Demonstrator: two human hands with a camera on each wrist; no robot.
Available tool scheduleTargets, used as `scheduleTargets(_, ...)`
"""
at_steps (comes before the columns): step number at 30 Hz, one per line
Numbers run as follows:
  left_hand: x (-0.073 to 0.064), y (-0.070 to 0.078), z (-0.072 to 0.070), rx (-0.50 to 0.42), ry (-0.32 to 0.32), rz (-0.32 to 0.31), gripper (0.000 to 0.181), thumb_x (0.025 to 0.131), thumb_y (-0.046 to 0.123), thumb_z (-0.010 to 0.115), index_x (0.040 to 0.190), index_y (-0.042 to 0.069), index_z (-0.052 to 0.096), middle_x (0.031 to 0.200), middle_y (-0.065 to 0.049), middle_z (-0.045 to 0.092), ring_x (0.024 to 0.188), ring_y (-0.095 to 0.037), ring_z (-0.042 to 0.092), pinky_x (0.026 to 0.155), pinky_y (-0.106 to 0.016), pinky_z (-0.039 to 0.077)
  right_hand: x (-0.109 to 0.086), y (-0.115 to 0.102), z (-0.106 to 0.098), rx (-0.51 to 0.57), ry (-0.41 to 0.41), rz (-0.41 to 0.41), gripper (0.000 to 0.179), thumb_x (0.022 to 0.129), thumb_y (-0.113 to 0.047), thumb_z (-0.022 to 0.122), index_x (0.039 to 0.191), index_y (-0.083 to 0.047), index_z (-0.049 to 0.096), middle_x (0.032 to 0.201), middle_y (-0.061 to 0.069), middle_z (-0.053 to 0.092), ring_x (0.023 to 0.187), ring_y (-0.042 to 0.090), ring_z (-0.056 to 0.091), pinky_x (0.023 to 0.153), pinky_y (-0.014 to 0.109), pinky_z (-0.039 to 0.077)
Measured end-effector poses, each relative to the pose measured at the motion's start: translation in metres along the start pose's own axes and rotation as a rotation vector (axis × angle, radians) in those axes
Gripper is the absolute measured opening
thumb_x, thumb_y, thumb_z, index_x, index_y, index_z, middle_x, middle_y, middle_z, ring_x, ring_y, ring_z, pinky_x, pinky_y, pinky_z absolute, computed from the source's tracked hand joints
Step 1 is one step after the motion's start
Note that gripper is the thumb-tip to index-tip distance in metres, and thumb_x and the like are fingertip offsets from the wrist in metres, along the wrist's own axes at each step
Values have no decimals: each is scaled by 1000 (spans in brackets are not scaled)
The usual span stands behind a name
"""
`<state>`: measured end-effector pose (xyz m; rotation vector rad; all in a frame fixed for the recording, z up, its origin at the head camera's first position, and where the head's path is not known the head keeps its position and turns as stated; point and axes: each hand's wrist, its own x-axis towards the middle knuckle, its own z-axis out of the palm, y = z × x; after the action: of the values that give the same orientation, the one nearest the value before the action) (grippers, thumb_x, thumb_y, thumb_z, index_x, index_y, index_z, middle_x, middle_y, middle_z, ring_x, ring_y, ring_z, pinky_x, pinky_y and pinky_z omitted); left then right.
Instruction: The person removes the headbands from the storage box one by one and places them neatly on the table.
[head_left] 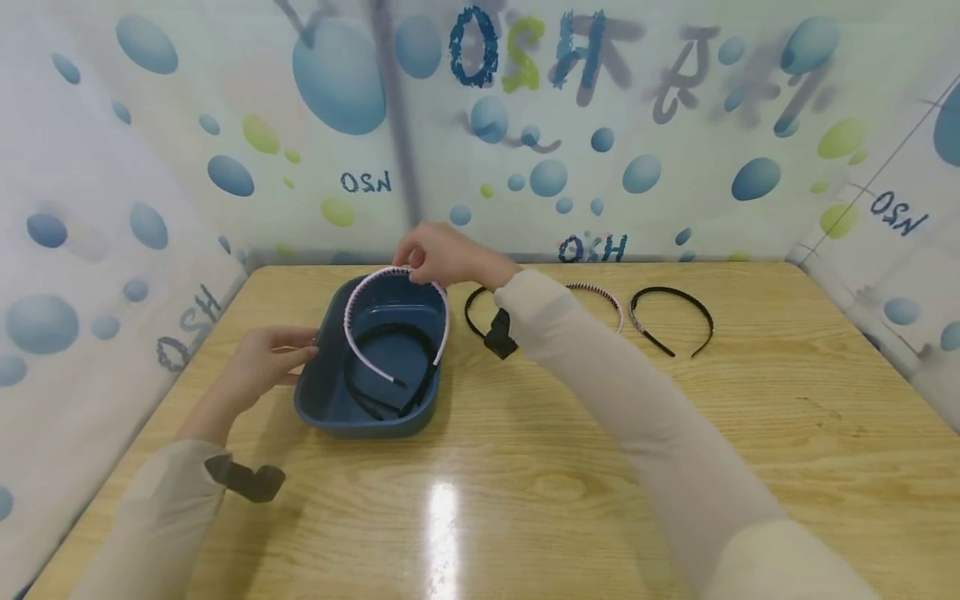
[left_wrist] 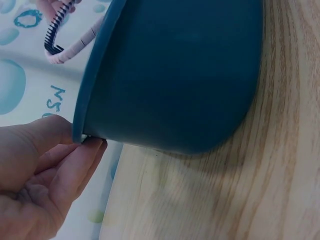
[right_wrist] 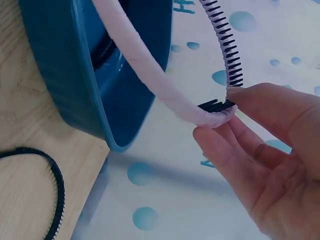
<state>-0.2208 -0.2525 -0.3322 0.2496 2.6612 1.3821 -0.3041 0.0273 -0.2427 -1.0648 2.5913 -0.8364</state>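
My right hand (head_left: 446, 252) pinches a pale pink headband (head_left: 349, 315) at the top of its curve, between thumb and fingers. The headband (right_wrist: 150, 80) hangs tilted over the blue plastic basin (head_left: 360, 430), its dark inner teeth showing in the right wrist view. Thumb and fingertips of my left hand (head_left: 262, 367) grip the basin's left rim; the left wrist view shows the hand (left_wrist: 45, 175) at the rim's edge. Inside the basin lie black headbands (head_left: 393, 327), partly overlapped by the pink one in the head view.
Right of the basin, a black headband (head_left: 468, 312) and another pink headband (head_left: 611, 302) lie on the wooden table (head_left: 570, 492), partly behind my right forearm. Farther right is a black headband (head_left: 678, 292). A patterned sheet (head_left: 300, 200) stands behind the table.
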Motion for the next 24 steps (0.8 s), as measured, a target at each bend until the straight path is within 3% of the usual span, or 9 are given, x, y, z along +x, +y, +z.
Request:
scheduleTargets(4, 0, 0, 0, 2, -1, -3, 42, 93, 11, 53, 126, -14, 45, 122, -32, 49, 109, -34, 51, 71, -31, 56, -7, 4, -6, 31, 4, 19, 27, 88, -3, 55, 114, -4, 62, 101, 10, 61, 83, 19, 59, 56, 26, 53)
scheduleTargets(11, 0, -1, 1, -7, -10, -7, 44, 94, 11, 53, 128, -14, 43, 123, -33, 48, 110, -35, 50, 71, -31, 56, -22, 12, -15, 34, 15, 40, 27, 89, -4, 55, 116, -4, 61, 97, 11, 60, 77, 23, 61, 59, 27, 54)
scheduleTargets(24, -1, 2, 0, 2, -16, -11, 44, 94, 10, 52, 129, -14, 42, 125, -33, 46, 114, -41, 45, 72, -32, 56, -48, 36, -26, 36, 56, 83, 26, 89, -5, 57, 114, -5, 63, 94, 12, 61, 83, 21, 60, 63, 31, 56)
